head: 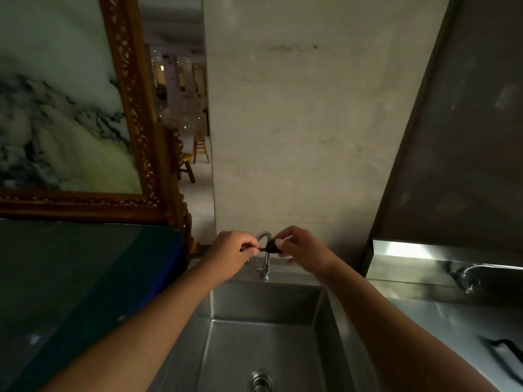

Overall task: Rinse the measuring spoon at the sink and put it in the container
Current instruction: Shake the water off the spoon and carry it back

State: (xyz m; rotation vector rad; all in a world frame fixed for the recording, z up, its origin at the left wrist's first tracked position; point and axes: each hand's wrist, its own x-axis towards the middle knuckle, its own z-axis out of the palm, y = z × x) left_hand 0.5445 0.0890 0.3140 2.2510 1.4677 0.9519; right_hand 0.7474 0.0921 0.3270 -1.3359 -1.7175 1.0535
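Observation:
A small black measuring spoon (272, 246) is held up in front of the curved tap (265, 257), above the back of the steel sink (263, 329). My left hand (233, 254) pinches the spoon's handle end. My right hand (301, 250) has its fingers closed on the spoon's bowl, with the thumb over it. No water is seen running from the tap. The container is not in view.
A dark blue-edged counter (85, 292) lies left of the sink, below a gold-framed marble panel (70, 108). To the right are a second steel basin with its own tap (467, 275) and a black object (506, 352) on the steel top. A drain (260, 381) sits in the sink floor.

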